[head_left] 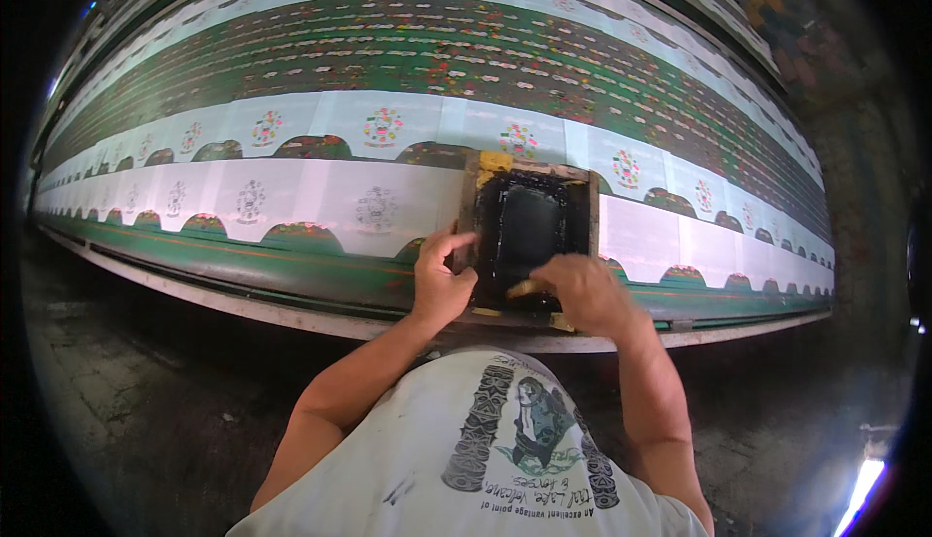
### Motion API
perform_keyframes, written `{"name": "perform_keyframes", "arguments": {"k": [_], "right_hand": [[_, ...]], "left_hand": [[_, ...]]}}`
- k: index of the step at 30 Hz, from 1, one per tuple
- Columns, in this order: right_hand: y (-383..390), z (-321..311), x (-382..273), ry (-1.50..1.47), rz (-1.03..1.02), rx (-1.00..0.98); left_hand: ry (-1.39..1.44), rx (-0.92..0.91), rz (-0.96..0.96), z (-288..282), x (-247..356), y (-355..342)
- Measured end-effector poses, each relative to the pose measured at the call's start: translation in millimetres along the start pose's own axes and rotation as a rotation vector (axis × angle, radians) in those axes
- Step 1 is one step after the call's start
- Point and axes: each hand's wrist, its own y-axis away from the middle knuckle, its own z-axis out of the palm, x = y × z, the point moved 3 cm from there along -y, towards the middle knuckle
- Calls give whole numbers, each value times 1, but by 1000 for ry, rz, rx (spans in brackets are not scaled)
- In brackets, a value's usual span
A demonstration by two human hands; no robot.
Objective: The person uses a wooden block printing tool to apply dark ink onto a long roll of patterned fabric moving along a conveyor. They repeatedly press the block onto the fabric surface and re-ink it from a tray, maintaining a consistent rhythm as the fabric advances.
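A small wood-edged printing screen (593, 215), smeared with black ink around its mesh, lies on the near row of white fabric pieces (417, 192). My left hand (444, 283) is at its left edge, with curled thumb and fingers gripping the frame. Over the screen's lower right part, my right hand (589, 294) is closed on a squeegee (527, 288); only a short yellowish bit of it shows, the rest hidden under my fingers. Left of the screen, the near pieces carry black outline prints (377, 209). Those to its right look plain white.
A long green printing table (369, 270) curves across the view, its pale front rail (291, 321) close to my body. Behind the near row runs another of light blue pieces with colourful round prints (382, 126). Farther back are a paint-spotted green strip (388, 51) and more fabric.
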Motion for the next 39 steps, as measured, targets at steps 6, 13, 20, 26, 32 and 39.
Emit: {"name": "perform_keyframes", "arguments": {"k": [6, 13, 20, 26, 32, 39], "right_hand": [[-69, -4, 61, 41, 75, 66], [-93, 3, 76, 88, 46, 309], [-42, 32, 26, 196, 19, 260], [12, 52, -25, 214, 63, 253], [39, 56, -48, 180, 121, 223], [72, 49, -28, -94, 179, 370]], "left_hand": [[-375, -128, 262, -20, 18, -9], [-638, -217, 368, -30, 38, -16], [-646, -225, 372, -26, 35, -22], [-479, -172, 383, -23, 17, -16], [-169, -137, 146, -14, -1, -5], [-77, -52, 97, -3, -2, -3]]}}
